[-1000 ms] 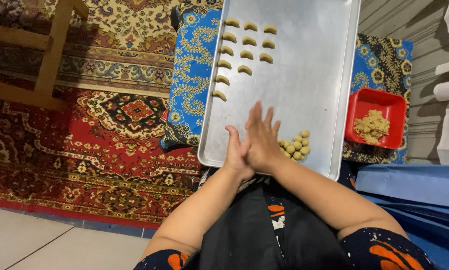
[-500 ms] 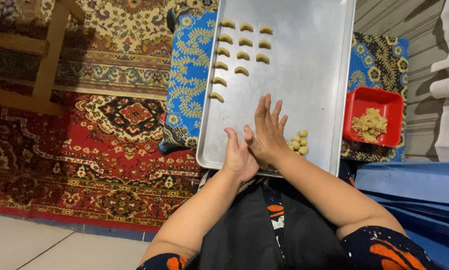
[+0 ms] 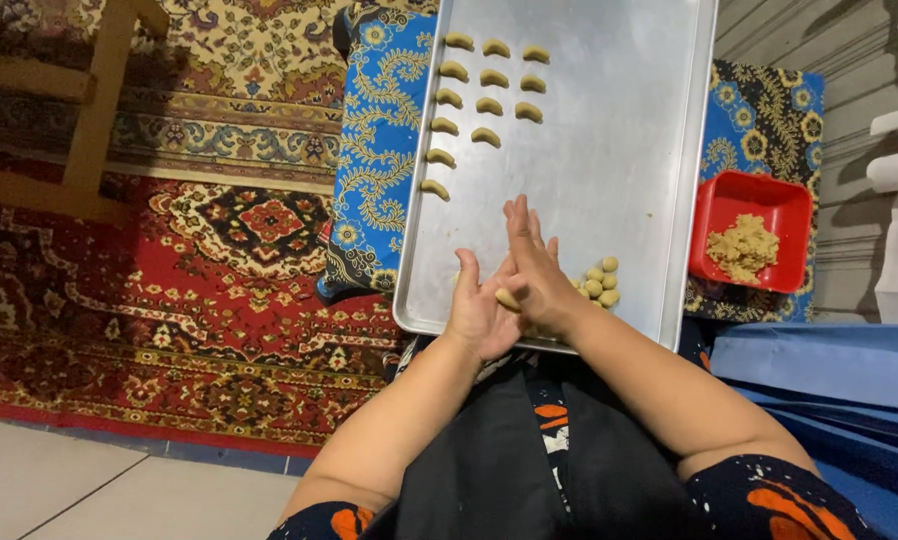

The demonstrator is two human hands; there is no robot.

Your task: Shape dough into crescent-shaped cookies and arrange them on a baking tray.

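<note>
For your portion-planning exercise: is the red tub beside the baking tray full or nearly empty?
Nearly empty: the red tub holds one small heap of dough, with bare red floor around it.

This looks like a home, prob. a living room w/ baking done on the floor. A big red rug [image 3: 199, 290] w/ flower shapes covers the floor, & pale tiles [image 3: 69, 490] show at its edge. A wooden chair leg [image 3: 99, 110] stands on the rug. A metal baking tray [image 3: 609, 150] sits on a blue patterned cloth [image 3: 374, 150], w/ a red tub of dough [image 3: 751, 243] beside it.
</note>
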